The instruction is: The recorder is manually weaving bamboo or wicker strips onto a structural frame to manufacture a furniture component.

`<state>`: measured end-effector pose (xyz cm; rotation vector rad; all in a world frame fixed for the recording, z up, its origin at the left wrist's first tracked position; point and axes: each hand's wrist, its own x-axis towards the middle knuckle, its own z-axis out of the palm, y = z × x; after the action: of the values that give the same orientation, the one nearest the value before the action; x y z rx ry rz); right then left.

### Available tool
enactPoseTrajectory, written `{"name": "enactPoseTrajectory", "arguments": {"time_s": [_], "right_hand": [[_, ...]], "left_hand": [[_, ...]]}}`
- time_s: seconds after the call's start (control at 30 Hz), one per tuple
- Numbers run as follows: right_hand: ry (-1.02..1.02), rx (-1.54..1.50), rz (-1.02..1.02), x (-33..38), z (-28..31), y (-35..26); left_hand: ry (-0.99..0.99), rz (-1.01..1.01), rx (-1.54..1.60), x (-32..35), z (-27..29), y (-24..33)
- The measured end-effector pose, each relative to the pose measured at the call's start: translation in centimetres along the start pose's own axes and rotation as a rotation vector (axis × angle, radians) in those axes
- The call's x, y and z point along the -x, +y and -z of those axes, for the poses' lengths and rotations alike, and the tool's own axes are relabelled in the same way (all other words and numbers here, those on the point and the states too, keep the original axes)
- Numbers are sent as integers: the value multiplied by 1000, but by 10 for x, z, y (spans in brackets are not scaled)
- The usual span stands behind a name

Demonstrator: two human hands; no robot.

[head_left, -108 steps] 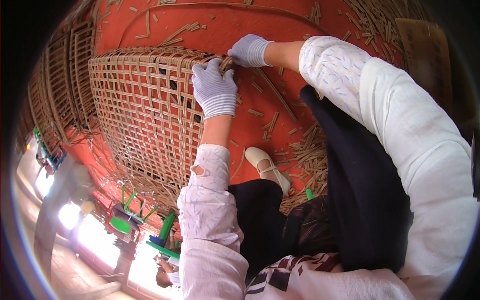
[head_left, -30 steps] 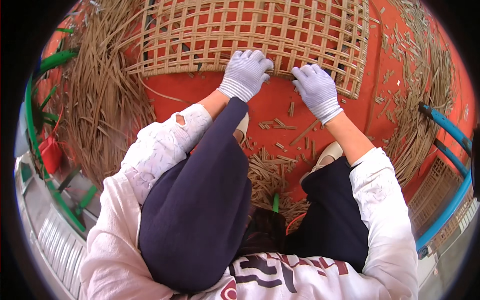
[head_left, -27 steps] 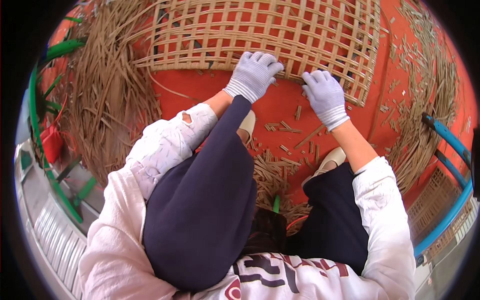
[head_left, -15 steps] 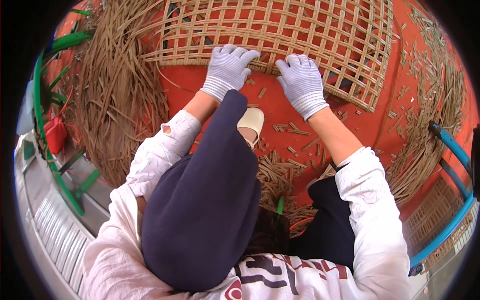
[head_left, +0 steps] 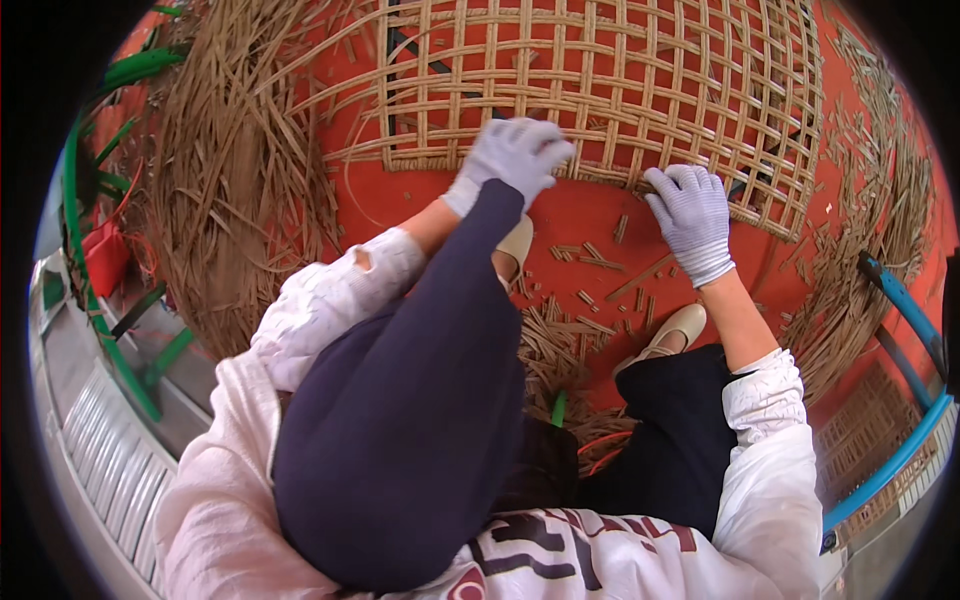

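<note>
2 gloved hands, left hand [head_left: 512, 155] and right hand [head_left: 690, 215], grip woven mat [head_left: 600, 80] edge.

Red floor [head_left: 590, 215] bearing a woven lattice mat [head_left: 600, 90] of pale cane strips, laid flat at the top. A heap of loose long strips [head_left: 235, 190] lies at the left; short offcuts [head_left: 585, 320] lie scattered below the mat; more strips [head_left: 870, 220] lie along the right.
</note>
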<state>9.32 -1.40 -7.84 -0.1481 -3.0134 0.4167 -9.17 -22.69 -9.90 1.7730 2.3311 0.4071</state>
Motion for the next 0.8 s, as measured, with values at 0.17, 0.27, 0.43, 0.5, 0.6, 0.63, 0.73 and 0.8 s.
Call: {"name": "enactPoseTrajectory", "arguments": {"time_s": [0.17,0.27,0.43,0.5,0.6,0.63,0.73,0.8], "right_hand": [[23,-18,-44,-16,-1,-23],[-12,-146,45,-35,-12,-54],[-25,-78,-29,-56,-42,-83],[-14,-71,13,-56,-46,-85],[-10,-86,4,-55,-45,-86],[-2,-92,11,-56,-44,-88],[-20,-192,-10,-63,-46,-99],[6,-205,18,-71,-52,-111]], "left_hand": [[-44,216,-41,23,16,-12],[1,202,-66,22,14,-11],[-20,177,-128,19,10,-13],[1,171,-126,21,6,-14],[96,141,-115,29,5,-18],[107,153,-128,35,8,-21],[38,303,-100,55,24,-43],[116,241,-143,65,29,-53]]}}
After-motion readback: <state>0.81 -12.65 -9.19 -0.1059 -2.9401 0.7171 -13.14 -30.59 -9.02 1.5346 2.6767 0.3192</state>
